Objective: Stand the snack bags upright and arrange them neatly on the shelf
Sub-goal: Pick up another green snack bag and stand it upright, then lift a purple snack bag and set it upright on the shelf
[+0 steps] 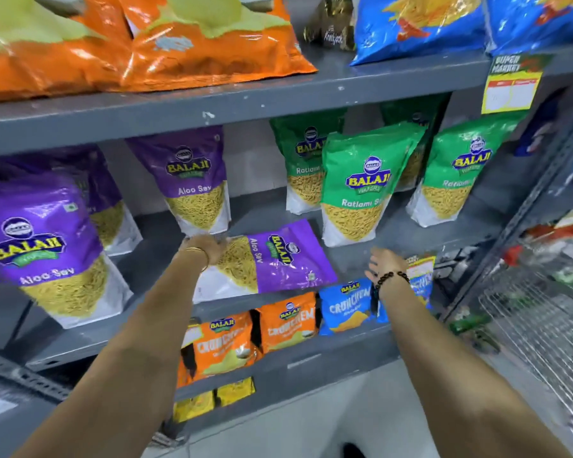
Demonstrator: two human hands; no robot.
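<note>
A purple Aloo Sev bag (278, 259) lies flat on its side at the front of the grey middle shelf (361, 256). My left hand (207, 247) rests on its left end, just below an upright purple Aloo Sev bag (192, 183); whether the fingers grip is hidden. My right hand (382, 262) hovers with fingers spread to the right of the lying bag, holding nothing. Another purple bag (47, 246) stands at the left, with one more behind it. Green Ratlami Sev bags (361, 186) stand upright on the right half of the shelf.
Large orange bags (139, 44) and blue bags (420, 24) fill the shelf above. Small orange packets (245, 332) and blue packets (344, 305) sit on the shelf below. A wire rack (536, 325) stands at the right. A yellow price tag (510, 90) hangs from the upper shelf edge.
</note>
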